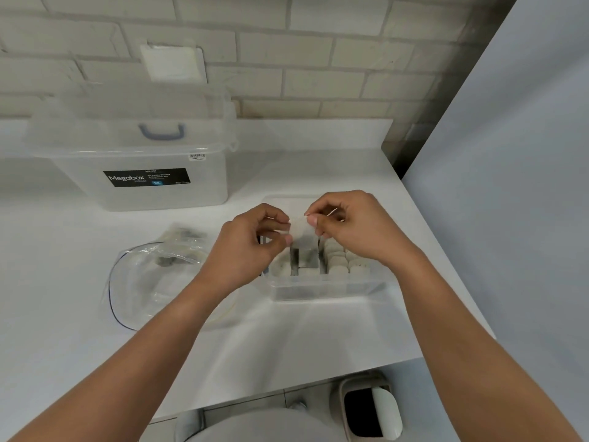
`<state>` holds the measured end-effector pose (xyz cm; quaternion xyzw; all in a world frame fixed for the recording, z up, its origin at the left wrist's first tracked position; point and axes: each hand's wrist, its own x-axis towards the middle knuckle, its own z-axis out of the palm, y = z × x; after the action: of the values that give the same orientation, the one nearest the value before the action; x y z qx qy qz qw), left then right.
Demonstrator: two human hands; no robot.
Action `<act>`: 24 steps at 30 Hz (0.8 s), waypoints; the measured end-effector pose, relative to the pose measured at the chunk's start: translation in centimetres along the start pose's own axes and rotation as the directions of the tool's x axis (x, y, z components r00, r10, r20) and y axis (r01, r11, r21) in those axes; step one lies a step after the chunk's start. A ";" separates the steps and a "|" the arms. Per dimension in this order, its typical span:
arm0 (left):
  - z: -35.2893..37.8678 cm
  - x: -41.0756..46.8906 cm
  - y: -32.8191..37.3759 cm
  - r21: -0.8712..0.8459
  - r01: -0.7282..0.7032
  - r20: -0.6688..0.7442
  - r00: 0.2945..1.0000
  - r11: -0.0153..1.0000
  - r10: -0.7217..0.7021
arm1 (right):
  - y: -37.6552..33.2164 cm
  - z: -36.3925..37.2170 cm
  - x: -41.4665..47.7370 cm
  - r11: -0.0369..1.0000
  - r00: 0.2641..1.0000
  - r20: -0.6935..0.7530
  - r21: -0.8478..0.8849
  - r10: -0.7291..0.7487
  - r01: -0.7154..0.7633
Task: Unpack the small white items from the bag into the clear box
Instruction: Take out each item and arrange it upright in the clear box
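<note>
Small white item (299,229) pinched at its left edge by left hand (251,240) and at its right edge by right hand (347,228), fingers of both curled round it. Item held just above clear box (325,288). More white items (341,263) packed in rows inside box. Bag (153,282) laid on counter (287,330) just left of box. Large lidded tub (127,173) placed behind, by brick wall. Bin (369,409) seen below counter edge.

Single head camera looks forward-down, close above counter (47,266); brick wall (318,59) behind.
</note>
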<state>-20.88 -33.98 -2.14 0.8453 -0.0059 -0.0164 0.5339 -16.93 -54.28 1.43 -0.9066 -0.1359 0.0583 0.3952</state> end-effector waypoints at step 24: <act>-2.8 -1.5 -1.3 0.460 -0.193 0.178 0.976 0.867 0.122 | 5.7 4.2 2.2 0.907 0.944 0.121 -0.336 0.307 -0.252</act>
<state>-22.29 -30.82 -2.08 0.9435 -0.1171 -0.0313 0.3083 -14.63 -54.40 -5.55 -0.9598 -0.0454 0.1696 0.2191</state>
